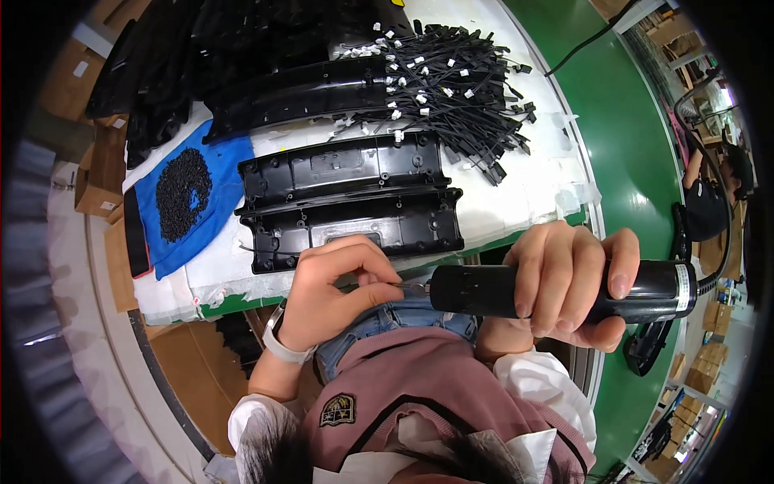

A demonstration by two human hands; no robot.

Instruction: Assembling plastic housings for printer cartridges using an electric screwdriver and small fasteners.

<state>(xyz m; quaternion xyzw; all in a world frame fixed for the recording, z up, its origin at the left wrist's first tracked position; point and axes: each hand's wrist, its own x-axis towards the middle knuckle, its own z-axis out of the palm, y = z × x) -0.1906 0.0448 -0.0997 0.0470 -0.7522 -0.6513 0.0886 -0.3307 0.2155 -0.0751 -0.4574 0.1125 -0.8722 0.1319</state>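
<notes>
My right hand is wrapped round the black barrel of an electric screwdriver, held level in front of my body with its cord end to the right. At the screwdriver's left end a thin metal bit sticks out. The thumb and fingers of my left hand pinch at the bit's tip; whether a small screw is there too, I cannot make out. Just beyond my hands, two long black plastic housings lie side by side, hollow side up, on the white-covered table.
Small black screws lie heaped on a blue cloth at left. Behind the housings are a pile of black cables with white connectors and stacked black parts. A green surface runs along the right; cardboard boxes stand left.
</notes>
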